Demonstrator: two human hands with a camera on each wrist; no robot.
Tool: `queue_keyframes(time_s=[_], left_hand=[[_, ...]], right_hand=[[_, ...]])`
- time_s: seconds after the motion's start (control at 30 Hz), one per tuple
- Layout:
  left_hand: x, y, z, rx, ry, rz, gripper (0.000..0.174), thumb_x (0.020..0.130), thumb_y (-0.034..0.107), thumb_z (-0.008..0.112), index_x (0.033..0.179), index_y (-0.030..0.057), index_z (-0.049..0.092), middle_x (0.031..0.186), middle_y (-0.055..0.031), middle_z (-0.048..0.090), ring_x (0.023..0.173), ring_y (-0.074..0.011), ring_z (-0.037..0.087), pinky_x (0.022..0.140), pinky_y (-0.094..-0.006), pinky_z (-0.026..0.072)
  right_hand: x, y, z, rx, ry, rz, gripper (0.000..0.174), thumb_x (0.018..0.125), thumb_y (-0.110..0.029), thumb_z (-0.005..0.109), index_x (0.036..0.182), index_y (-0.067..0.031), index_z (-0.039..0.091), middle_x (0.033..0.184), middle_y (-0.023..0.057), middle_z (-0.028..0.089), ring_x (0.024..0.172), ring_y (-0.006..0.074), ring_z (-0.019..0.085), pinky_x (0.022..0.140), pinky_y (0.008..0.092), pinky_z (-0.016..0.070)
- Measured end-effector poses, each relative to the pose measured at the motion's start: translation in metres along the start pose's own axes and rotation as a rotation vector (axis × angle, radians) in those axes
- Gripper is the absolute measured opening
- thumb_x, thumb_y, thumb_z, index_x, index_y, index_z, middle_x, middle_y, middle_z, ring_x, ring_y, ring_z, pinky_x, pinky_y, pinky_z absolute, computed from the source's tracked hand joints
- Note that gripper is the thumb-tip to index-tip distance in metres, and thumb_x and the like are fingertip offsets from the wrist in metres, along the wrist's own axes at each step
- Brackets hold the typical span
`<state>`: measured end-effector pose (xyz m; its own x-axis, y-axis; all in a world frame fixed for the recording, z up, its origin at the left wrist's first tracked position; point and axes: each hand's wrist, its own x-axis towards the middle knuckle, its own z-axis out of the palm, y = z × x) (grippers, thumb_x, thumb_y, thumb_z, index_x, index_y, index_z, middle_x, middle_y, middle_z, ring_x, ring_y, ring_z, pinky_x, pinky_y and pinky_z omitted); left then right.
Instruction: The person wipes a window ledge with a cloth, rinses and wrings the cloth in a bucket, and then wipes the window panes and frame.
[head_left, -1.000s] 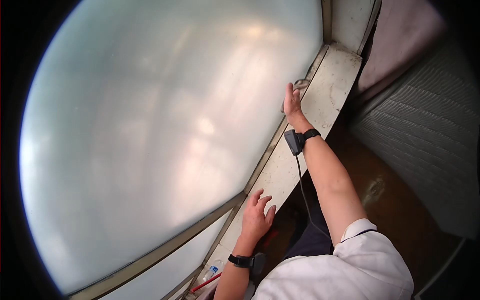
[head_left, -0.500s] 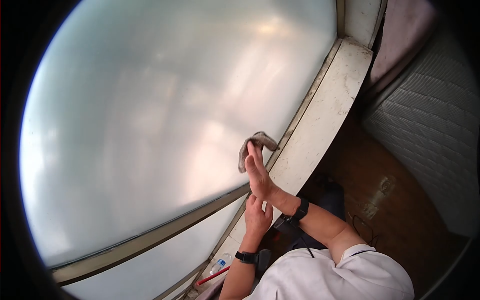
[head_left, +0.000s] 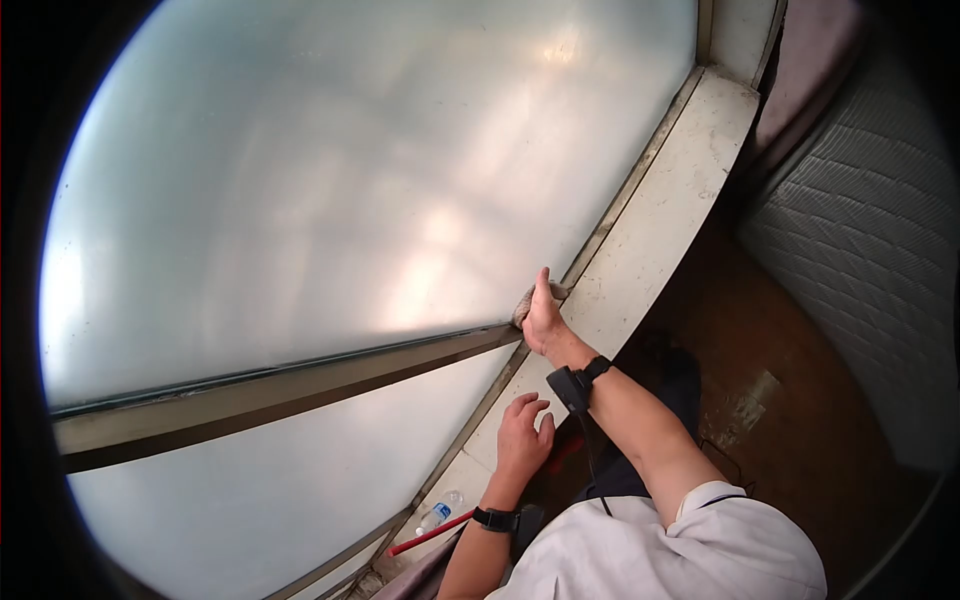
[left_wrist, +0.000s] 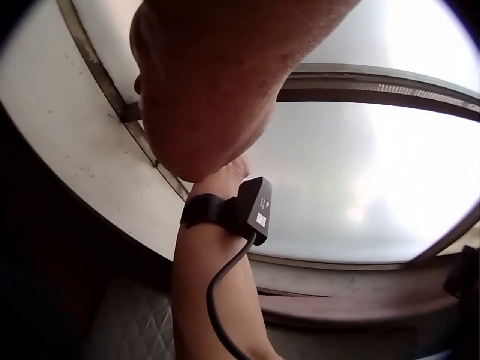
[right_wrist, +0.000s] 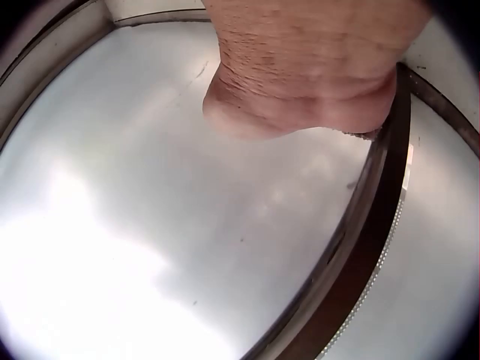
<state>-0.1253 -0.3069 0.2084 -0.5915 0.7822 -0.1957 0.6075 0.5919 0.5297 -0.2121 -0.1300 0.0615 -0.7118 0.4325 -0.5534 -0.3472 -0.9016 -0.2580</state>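
Note:
My right hand [head_left: 543, 322] holds a bunched grey-brown cloth [head_left: 522, 306] at the lower corner of the large frosted glass pane [head_left: 350, 200], where the upright frame bar [head_left: 300, 375] meets the sill. Its thumb stands straight up; the other fingers are mostly hidden. In the right wrist view, a dark edge of the cloth [right_wrist: 364, 136] shows beneath the hand, beside the bar. My left hand [head_left: 524, 436] hangs by the edge of the white sill [head_left: 650, 240], fingers loosely bent and holding nothing. It fills the top of the left wrist view, in front of the right forearm.
A clear plastic bottle [head_left: 436, 514] with a blue label lies on the sill at lower left, next to a red stick [head_left: 430, 534]. A second frosted pane [head_left: 300, 460] lies beyond the bar. A quilted grey mattress [head_left: 860, 270] stands at the right above a brown floor [head_left: 770, 400].
My right hand has come down the sill edge from the far end with the cloth, crossed the glass near the bar, and reached the corner. My left hand stays near the sill.

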Motion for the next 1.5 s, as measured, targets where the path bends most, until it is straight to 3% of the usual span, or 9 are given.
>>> queue_keyframes(time_s=[0.23,0.3,0.37,0.63,0.87,0.97,1.23,1.33,1.5], left_hand=[[-0.029,-0.043,0.012,-0.045,-0.061,0.038,0.025,0.086,0.016,0.070,0.108,0.0027,0.070,0.116,-0.0187,0.067,0.109,-0.0397,0.063,0.093,-0.0455,0.0521],[-0.037,-0.062,0.016,-0.110,-0.060,-0.003,0.026,0.085,0.017,0.071,0.106,0.0032,0.070,0.113,-0.0191,0.067,0.107,-0.0400,0.063,0.092,-0.0457,0.0524],[-0.042,-0.081,0.019,-0.170,-0.070,-0.044,0.027,0.083,0.019,0.072,0.105,0.0036,0.070,0.110,-0.0196,0.068,0.106,-0.0404,0.064,0.091,-0.0458,0.0528],[-0.044,-0.052,0.008,-0.016,-0.100,-0.099,0.022,0.086,0.013,0.069,0.105,0.0025,0.071,0.115,-0.0190,0.067,0.109,-0.0378,0.064,0.094,-0.0447,0.0526],[-0.059,-0.067,0.013,0.003,-0.060,-0.121,0.020,0.088,0.014,0.069,0.105,0.0035,0.072,0.119,-0.0175,0.068,0.103,-0.0350,0.067,0.083,-0.0406,0.0573],[-0.061,-0.059,0.010,-0.029,-0.042,-0.172,0.019,0.088,0.014,0.069,0.104,0.0037,0.072,0.118,-0.0180,0.068,0.106,-0.0363,0.066,0.088,-0.0421,0.0553],[-0.064,-0.051,0.015,-0.175,0.008,-0.234,0.020,0.089,0.016,0.069,0.105,0.0039,0.072,0.114,-0.0170,0.070,0.106,-0.0365,0.067,0.092,-0.0418,0.0542],[-0.060,-0.051,0.006,-0.201,0.040,-0.244,0.020,0.089,0.016,0.070,0.105,0.0043,0.072,0.112,-0.0170,0.070,0.105,-0.0363,0.067,0.091,-0.0416,0.0545],[-0.059,-0.063,-0.002,-0.175,0.066,-0.142,0.021,0.089,0.016,0.069,0.106,0.0043,0.072,0.113,-0.0171,0.070,0.105,-0.0366,0.067,0.091,-0.0415,0.0543]], right_hand=[[-0.162,-0.042,0.168,0.150,-0.315,-0.370,0.052,0.109,-0.056,0.034,0.103,-0.0089,0.056,0.095,0.0040,0.058,0.088,0.0126,0.053,0.077,0.0267,0.0419],[-0.182,-0.029,0.189,-0.358,-0.213,-0.660,0.073,0.110,-0.053,0.030,0.147,0.0101,0.033,0.151,0.0271,0.036,0.143,0.0328,0.034,0.117,0.0389,0.0276],[-0.202,-0.036,0.194,-0.541,-0.333,-0.612,0.086,0.110,-0.052,0.027,0.153,0.0162,-0.003,0.163,0.0354,-0.010,0.153,0.0450,-0.012,0.124,0.0475,-0.0021],[-0.047,0.016,0.078,-0.583,0.157,-0.393,0.104,0.102,-0.071,0.021,0.153,0.0178,0.008,0.162,0.0374,0.008,0.154,0.0425,0.008,0.125,0.0445,0.0088],[0.055,-0.009,-0.026,0.325,0.276,0.012,0.084,0.097,-0.075,0.041,0.140,-0.0036,0.047,0.117,0.0069,0.064,0.090,0.0195,0.063,0.075,0.0382,0.0538],[0.057,-0.069,-0.026,0.151,0.185,-0.115,0.094,0.098,-0.074,0.039,0.156,0.0003,0.029,0.150,0.0127,0.044,0.131,0.0267,0.047,0.113,0.0447,0.0377],[0.024,-0.158,0.083,-0.255,0.025,-0.811,0.082,0.104,-0.067,0.030,0.146,0.0025,0.043,0.142,0.0098,0.053,0.129,0.0190,0.049,0.113,0.0355,0.0375],[-0.091,-0.122,0.159,-0.742,-0.116,-1.006,0.075,0.111,-0.048,0.021,0.157,0.0101,0.010,0.166,0.0283,0.003,0.155,0.0351,0.002,0.125,0.0455,0.0033],[-0.168,-0.035,0.171,-0.833,-0.503,-1.085,0.077,0.110,-0.046,0.027,0.157,0.0109,0.006,0.165,0.0331,-0.009,0.154,0.0451,-0.005,0.123,0.0513,0.0019]])
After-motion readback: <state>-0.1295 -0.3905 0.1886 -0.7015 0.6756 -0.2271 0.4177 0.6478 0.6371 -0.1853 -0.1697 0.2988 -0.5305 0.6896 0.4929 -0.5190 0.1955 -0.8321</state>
